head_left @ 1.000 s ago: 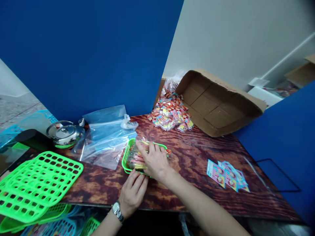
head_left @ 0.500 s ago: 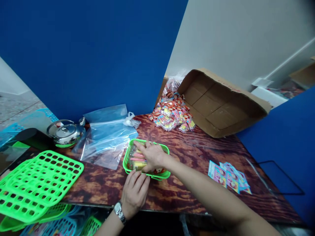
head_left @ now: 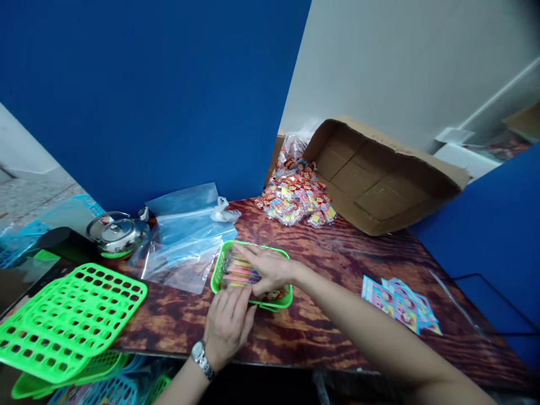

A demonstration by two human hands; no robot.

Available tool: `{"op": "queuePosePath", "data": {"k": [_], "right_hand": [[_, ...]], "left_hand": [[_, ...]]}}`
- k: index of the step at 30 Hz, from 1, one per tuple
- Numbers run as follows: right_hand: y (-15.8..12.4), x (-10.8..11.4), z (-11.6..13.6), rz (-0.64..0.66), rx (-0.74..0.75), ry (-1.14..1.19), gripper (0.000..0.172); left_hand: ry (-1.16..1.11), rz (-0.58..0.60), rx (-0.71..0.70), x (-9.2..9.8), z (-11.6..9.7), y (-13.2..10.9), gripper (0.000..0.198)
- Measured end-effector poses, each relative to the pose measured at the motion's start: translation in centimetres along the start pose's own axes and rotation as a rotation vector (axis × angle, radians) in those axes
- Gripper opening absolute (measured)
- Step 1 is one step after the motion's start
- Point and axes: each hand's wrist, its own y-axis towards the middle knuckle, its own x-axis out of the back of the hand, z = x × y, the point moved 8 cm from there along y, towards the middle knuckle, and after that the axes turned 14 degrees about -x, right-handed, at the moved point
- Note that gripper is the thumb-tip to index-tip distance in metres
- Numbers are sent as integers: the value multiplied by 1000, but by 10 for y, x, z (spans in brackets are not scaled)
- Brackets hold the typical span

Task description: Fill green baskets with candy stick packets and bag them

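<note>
A small green plastic basket [head_left: 217, 269] sits on the wood-patterned table [head_left: 337, 264], holding colourful packets [head_left: 236, 271] in clear wrapping. My right hand [head_left: 270, 269] lies flat on top of the packets, fingers stretched out across the basket. My left hand [head_left: 229, 322], with a wristwatch, rests at the basket's near edge; its fingers are extended and touch the front rim.
Clear plastic bags [head_left: 185, 236] lie left of the basket, beside a steel pot with lid [head_left: 116, 235]. Green lattice trays [head_left: 67, 318] overhang the left table edge. A heap of small red packets [head_left: 295, 197] and an open cardboard box [head_left: 379, 180] sit behind. Printed cards [head_left: 400, 306] lie right.
My right hand has lowered from the basket's top into it, pressing the packets down flat. My left hand has edged up against the basket's front rim.
</note>
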Motion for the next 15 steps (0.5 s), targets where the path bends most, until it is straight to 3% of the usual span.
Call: {"op": "queuePosePath", "data": {"k": [5, 11, 15], "right_hand": [[12, 6, -11, 20, -8, -1, 107], [22, -1, -2, 133, 70, -55, 104], [14, -4, -4, 42, 19, -113, 98]], "left_hand": [[59, 7, -59, -1, -8, -7, 32], [109, 35, -101, -8, -14, -13, 29], [104, 49, -89, -8, -14, -15, 28]]}}
